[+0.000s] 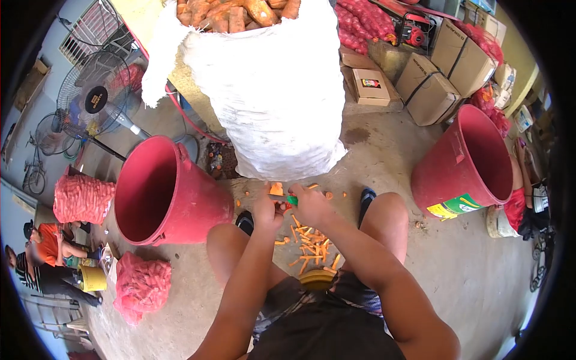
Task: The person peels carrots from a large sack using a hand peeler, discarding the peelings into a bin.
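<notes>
The carrot [276, 188] points away from the body, long axis fore-and-aft, on the near side of the white sack [276, 102]. The left hand [266, 210] pinches it; the right hand [311, 206] grips a green-handled tool [292, 200], forearms converging.

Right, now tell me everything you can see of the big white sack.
The white sack looks like woven plastic, wrinkled and bulging. It stands on the concrete floor in front of the person, mouth open at the top and filled with stubby orange-brown pieces. A ragged-edged flap hangs at the picture's left. Whether it leans on anything behind, I can't tell.
</notes>
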Demonstrator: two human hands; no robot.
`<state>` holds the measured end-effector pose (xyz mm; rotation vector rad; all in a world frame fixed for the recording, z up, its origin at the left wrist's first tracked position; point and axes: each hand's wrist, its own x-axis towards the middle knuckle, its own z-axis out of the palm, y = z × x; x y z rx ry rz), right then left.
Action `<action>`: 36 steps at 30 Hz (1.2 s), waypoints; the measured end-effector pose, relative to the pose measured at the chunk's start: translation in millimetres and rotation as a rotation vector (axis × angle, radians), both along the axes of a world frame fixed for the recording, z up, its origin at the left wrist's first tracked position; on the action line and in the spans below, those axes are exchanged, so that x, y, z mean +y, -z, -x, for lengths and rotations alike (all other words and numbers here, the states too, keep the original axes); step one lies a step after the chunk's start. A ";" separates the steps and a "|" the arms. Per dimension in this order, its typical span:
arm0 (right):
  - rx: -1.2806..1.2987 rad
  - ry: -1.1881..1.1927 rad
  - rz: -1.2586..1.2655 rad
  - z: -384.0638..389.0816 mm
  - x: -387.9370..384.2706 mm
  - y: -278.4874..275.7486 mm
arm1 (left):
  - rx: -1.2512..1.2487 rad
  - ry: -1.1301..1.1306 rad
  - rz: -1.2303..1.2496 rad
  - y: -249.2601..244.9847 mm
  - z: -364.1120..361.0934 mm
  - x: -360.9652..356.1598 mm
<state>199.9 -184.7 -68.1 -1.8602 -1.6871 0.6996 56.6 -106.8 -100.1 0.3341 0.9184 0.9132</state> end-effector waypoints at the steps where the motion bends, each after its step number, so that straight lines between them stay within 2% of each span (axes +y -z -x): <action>1: 0.000 -0.001 0.000 0.4 1.4 3.6 | 0.000 -0.001 0.000 -2.3 -1.9 -2.4; 4: 0.009 -0.001 -0.053 -2.3 9.2 18.5 | 0.130 0.052 -0.018 -8.6 -3.4 -8.0; 7: -0.030 0.066 0.062 -22.6 21.7 38.8 | 0.143 0.072 -0.093 -15.9 0.0 -14.5; 9: -0.251 -0.144 0.406 -46.3 28.9 56.2 | 0.156 0.111 -0.203 -28.9 7.1 -16.8; 12: -0.324 -0.214 0.487 -60.3 21.1 33.3 | 0.216 -0.023 -0.111 -72.1 42.8 3.2; 14: -0.376 -0.196 0.469 -68.5 15.4 21.6 | -0.355 -0.203 -0.272 -55.0 107.2 52.9; 15: -0.420 -0.177 0.474 -75.0 12.0 17.0 | -0.501 -0.343 -0.189 -68.7 137.6 71.7; 16: -0.439 -0.182 0.456 -81.3 10.9 12.7 | -0.605 -0.341 -0.392 -62.0 178.6 97.0; 17: -0.408 -0.154 0.435 -85.3 9.6 9.8 | -0.602 -0.527 -0.509 -80.6 189.5 104.5; 18: -0.373 -0.127 0.414 -87.7 9.3 7.0 | -0.736 -0.509 -0.486 -78.3 215.0 120.5; 20: -0.373 -0.135 0.386 -93.4 10.0 -8.0 | -0.568 -0.767 -0.316 -147.4 185.3 109.0; 22: -0.369 -0.148 0.369 -95.2 8.4 -17.5 | -0.353 -0.580 -0.536 -169.1 170.6 130.7; 23: -0.355 -0.144 0.332 -95.4 7.3 -20.0 | -0.191 -0.543 -0.625 -192.1 143.0 127.8; 26: -0.340 -0.148 0.325 -96.6 8.5 -27.9 | 0.078 -0.313 -0.802 -268.1 62.0 137.7; 28: -0.338 -0.155 0.356 -96.1 12.2 -28.0 | 0.505 -0.197 -1.030 -302.0 6.3 162.1; 30: -0.283 -0.151 0.324 -94.6 16.7 -24.5 | 0.893 -0.216 -1.289 -317.4 -41.4 203.3; 31: -0.286 -0.152 0.316 -94.1 19.4 -24.0 | 1.102 -0.243 -1.319 -329.6 -63.9 207.5; 33: -0.275 -0.132 0.315 -92.9 22.9 -22.8 | 1.444 -0.293 -1.322 -345.5 -96.2 225.7; 34: -0.276 -0.132 0.311 -93.3 23.7 -20.4 | 1.444 -0.297 -1.325 -350.4 -104.6 229.1; 36: -0.253 -0.168 0.257 -95.4 25.3 -18.9 | 1.674 -0.184 -1.197 -355.5 -116.9 235.7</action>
